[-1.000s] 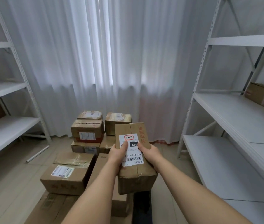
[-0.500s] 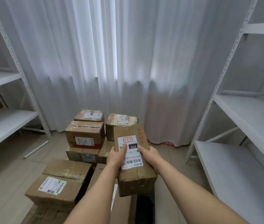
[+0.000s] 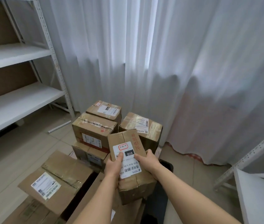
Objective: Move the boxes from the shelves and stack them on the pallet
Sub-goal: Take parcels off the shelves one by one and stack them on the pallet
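Both hands are carrying one box out over the pile, thumbs pressing down on its white label. Left hand is gripping the near left edge, thumb lying flat on the label, fingers wrapping under where they are hidden from view. Right hand is clamping the right side, thumb pointing in toward the left thumb, fingers curling round the far edge. So both are grasping firmly, neither one spread wide.

Box is hanging in the air, tilting a little, its near end lower. Below the wrists, a flat carton is lying, and left of the left fingers a big labelled box is sitting at an angle. Just beyond the fingertips the stack is standing, with another box beyond the right thumb, in front of the curtain.

Doing this well probably means levelling the box first, picking a flat top that is wide enough, lowering it squarely, then sliding the under-fingers out last so nothing gets pinched. The pallet itself is not showing clearly under the cartons.
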